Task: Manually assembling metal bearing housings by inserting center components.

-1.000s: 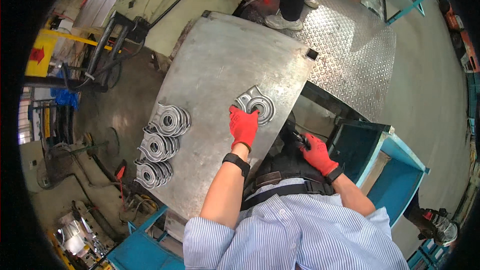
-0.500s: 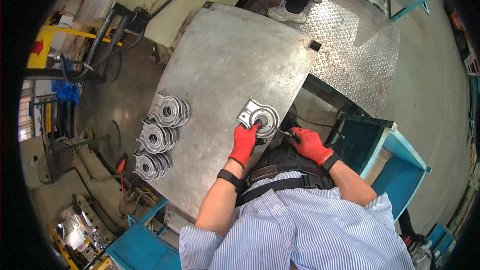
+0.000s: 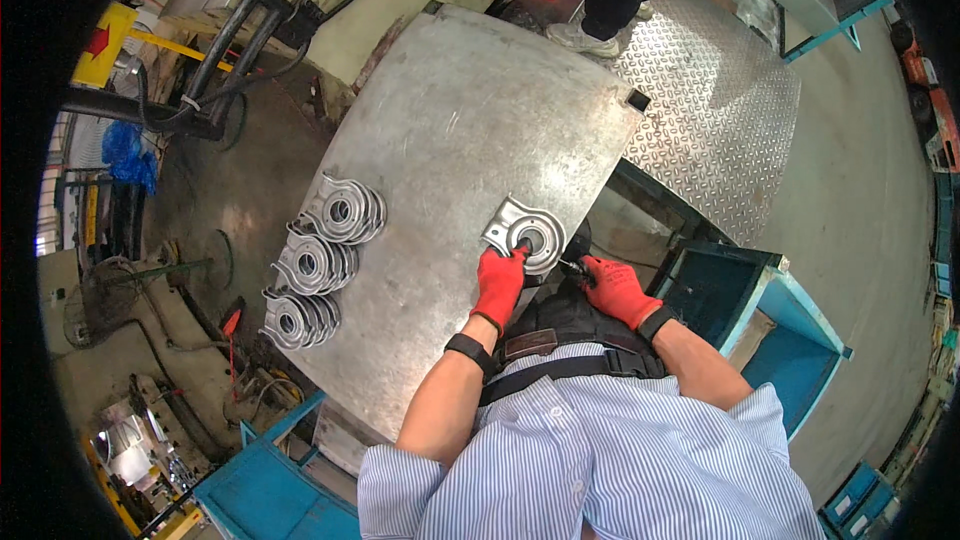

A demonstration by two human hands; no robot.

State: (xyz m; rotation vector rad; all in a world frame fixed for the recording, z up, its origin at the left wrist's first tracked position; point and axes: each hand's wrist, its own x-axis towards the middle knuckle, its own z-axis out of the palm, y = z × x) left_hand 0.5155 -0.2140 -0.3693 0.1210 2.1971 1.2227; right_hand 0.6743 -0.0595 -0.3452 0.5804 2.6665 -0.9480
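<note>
Head view, left hand (image 3: pixel 498 280) gripping metal bracket (image 3: pixel 525 232) (near table (image 3: pixel 450 120) edge), right hand (image 3: pixel 615 290) clutching dark tool (image 3: pixel 572 266)

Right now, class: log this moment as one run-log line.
left hand: on metal bracket | right hand: holds dark tool | bracket stacks: table's left

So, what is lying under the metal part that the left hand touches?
The metal part lies flat on the bare steel table, near its edge. The left hand covers the part's lower rim, so the surface beneath there is hidden.
</note>
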